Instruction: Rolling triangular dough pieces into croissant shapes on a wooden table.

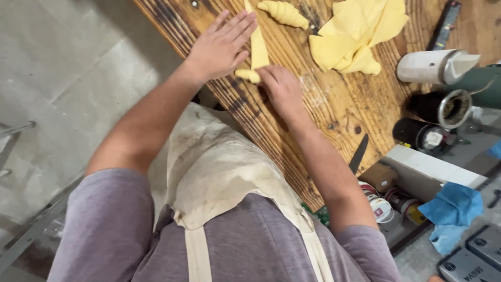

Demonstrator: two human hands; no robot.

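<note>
A long yellow dough triangle [258,47] lies on the wooden table [334,104], its near end curled into a small roll. My left hand [222,47] lies flat with fingers spread, its palm beside the strip and its fingertips touching it. My right hand [282,89] presses on the rolled end with fingers bent. A finished rolled croissant [284,13] sits just beyond the strip. A pile of yellow dough sheets [357,34] lies to the right of it.
A dark knife [358,154] lies near the table's edge. A white cylinder [436,65], a dark cup [443,107] and a black can [420,136] stand at the right. Below are a shelf with tins [383,206] and a blue cloth [451,211]. Grey floor [68,78] lies left.
</note>
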